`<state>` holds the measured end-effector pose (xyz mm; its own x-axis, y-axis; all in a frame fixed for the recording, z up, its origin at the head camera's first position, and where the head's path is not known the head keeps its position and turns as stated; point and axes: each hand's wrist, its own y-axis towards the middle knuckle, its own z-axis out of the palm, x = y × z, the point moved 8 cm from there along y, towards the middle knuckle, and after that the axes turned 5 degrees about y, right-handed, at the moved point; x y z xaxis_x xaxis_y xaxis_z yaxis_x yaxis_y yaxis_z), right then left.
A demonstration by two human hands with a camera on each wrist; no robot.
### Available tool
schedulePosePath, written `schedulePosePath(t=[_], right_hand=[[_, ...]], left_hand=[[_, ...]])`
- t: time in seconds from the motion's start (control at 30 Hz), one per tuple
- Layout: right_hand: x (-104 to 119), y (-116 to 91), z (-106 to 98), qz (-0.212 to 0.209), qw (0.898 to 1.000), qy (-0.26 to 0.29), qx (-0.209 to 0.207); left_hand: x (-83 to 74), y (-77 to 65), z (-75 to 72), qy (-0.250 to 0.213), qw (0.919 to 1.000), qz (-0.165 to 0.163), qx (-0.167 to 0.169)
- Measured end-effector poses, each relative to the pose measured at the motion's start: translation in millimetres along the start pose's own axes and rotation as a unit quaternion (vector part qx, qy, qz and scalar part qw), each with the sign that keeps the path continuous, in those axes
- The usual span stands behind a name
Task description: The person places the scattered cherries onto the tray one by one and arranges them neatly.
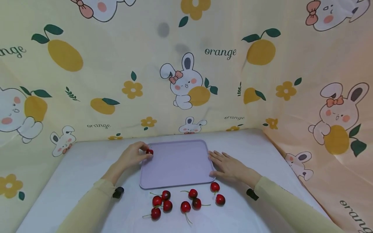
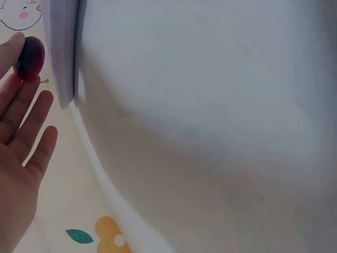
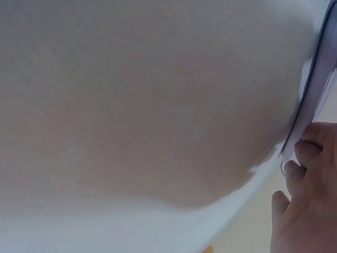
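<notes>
A dark red cherry (image 1: 150, 151) is pinched between the thumb and fingertips of my left hand (image 1: 134, 154), over the upper left corner of a lilac tray (image 1: 177, 165). In the left wrist view the same cherry (image 2: 30, 58) shows between thumb and fingers, the other fingers spread. My right hand (image 1: 230, 167) lies at the tray's right edge, fingers extended and touching the rim; the right wrist view shows its fingers (image 3: 310, 153) against the tray's side (image 3: 310, 100).
In front of the tray lie several cherries with stems: a left cluster (image 1: 157, 201), a middle group (image 1: 185, 206) and a pair at right (image 1: 220, 199). A white cloth (image 1: 122, 213) covers the table. A patterned curtain (image 1: 151, 42) hangs behind and at the sides.
</notes>
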<state>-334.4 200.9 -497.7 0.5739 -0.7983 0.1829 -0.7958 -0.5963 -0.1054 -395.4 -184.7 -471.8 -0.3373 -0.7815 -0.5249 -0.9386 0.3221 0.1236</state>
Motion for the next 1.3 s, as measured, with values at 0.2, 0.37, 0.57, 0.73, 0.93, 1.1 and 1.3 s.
schedulePosePath(t=[0.2, 0.37, 0.57, 0.73, 0.93, 1.1, 1.3], right_hand=[[1, -1, -1, 0.003, 1.0, 0.002, 0.005], [2, -2, -3, 0.004, 1.0, 0.003, 0.004], [2, -2, -2, -0.001, 1.0, 0.002, 0.001], [2, -1, -3, -0.004, 1.0, 0.001, -0.001], [2, -2, -2, 0.002, 1.0, 0.006, 0.004], [2, -2, -1, 0.002, 1.0, 0.002, 0.006], [1, -1, -1, 0.002, 1.0, 0.003, 0.002]], left_hand=[[2.4, 3.2, 4.3, 0.012, 0.9999, -0.001, 0.007], [4.2, 4.7, 7.0, 0.018, 0.9997, -0.006, 0.012], [5.9, 4.7, 9.3, 0.029, 0.9994, -0.014, 0.016], [7.3, 4.8, 10.5, 0.024, 0.9994, -0.017, 0.017], [6.7, 4.2, 11.6, 0.021, 0.9994, -0.02, 0.021], [7.0, 4.3, 11.2, 0.01, 0.9995, -0.016, 0.024], [6.6, 4.4, 7.6, 0.0, 0.9999, -0.003, 0.015]])
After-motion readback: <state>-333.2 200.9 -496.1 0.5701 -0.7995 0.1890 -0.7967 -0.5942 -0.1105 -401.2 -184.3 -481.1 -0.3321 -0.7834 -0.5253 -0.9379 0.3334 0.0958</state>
